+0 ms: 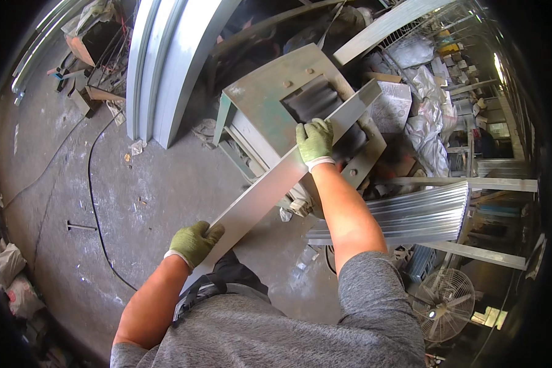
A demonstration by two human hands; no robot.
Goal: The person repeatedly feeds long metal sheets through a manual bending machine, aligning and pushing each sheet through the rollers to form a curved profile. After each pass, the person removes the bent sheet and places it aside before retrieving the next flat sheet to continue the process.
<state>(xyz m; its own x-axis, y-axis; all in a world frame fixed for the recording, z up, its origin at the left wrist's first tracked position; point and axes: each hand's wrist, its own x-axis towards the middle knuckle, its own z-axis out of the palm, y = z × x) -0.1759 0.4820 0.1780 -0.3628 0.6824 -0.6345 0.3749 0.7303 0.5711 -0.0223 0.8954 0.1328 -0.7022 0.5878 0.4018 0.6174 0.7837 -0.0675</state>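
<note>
A long, flat metal strip (257, 196) slants across in front of my body, its far end lying over a worn green-and-grey machine (260, 92). My left hand (194, 243), in a green work glove, is closed around the strip's near part by my waist. Farther along, my right hand (316, 141), gloved the same way, grips the strip beside the machine's opening. Dark rollers (316, 101) show inside that opening, partly hidden by the strip. The fingers under the strip are out of sight.
Tall stacked metal channels (165, 61) stand at the left of the machine. Ribbed metal sheets (411, 211) rest on the right, above a round floor fan (444, 305). A black cable (92, 184) curves over the concrete floor (147, 202). Crumpled plastic (429, 116) lies behind the machine.
</note>
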